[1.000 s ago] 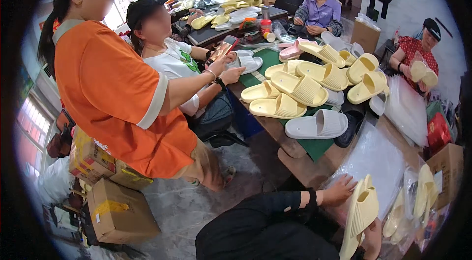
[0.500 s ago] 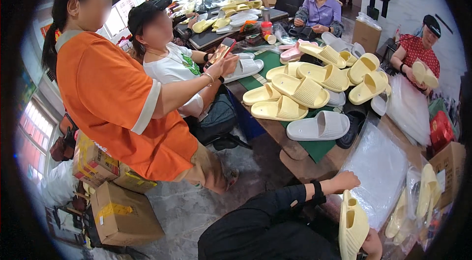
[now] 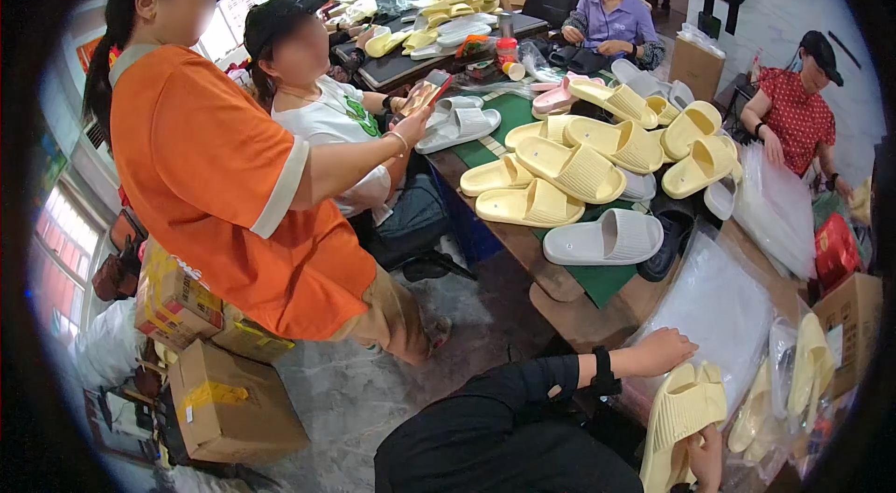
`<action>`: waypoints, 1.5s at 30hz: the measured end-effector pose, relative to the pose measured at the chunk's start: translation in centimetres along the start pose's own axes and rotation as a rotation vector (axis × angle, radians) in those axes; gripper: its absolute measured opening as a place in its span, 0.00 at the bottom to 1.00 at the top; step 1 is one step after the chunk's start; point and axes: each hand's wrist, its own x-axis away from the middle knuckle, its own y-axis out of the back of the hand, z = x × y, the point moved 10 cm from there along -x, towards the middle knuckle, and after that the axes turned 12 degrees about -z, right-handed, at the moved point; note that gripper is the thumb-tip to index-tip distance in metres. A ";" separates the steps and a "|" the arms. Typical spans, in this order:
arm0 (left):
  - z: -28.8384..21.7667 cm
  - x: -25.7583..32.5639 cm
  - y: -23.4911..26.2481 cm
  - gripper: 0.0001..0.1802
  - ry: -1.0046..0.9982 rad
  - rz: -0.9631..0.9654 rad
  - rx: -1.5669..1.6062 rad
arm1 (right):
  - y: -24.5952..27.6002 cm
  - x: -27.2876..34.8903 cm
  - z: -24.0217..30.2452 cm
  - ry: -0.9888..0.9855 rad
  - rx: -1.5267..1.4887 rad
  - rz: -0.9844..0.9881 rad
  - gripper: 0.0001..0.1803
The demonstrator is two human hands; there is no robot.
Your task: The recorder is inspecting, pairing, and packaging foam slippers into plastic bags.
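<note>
Left hand (image 3: pixel 665 350): flat, fingers spread, on clear bags (image 3: pixel 719 316) at tabletop (image 3: pixel 560 278) edge.
Right hand (image 3: pixel 705 456): gripping yellow slipper (image 3: pixel 679 418), upright, low right.
Slipper: just right of left hand.

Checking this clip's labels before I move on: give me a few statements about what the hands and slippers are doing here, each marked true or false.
1. The right hand holds a pale yellow slipper. True.
2. The left hand holds a phone. False: it rests on the stack of clear plastic bags, holding nothing.
3. A white slipper lies on the table beside yellow ones. True.
4. The person in the orange shirt is seated at the table. False: that person stands beside it.
</note>
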 end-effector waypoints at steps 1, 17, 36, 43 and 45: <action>-0.2 0.0 -0.2 0.15 -0.022 0.022 -0.031 | 0.3 -0.2 0.7 -0.048 -0.008 -0.032 0.18; -4.4 2.0 -0.9 0.24 0.077 0.045 -0.022 | -1.2 -1.5 2.8 0.134 0.521 -0.236 0.14; -11.5 4.5 -1.1 0.23 -0.149 0.161 0.314 | -2.2 -7.3 -16.5 0.109 0.468 -0.463 0.28; -13.5 4.4 1.9 0.22 -0.268 0.067 0.509 | -4.0 -4.2 -16.4 0.091 0.303 -0.465 0.28; -13.3 4.3 1.8 0.21 -0.244 0.084 0.507 | -4.1 -3.5 -16.1 0.090 0.257 -0.471 0.28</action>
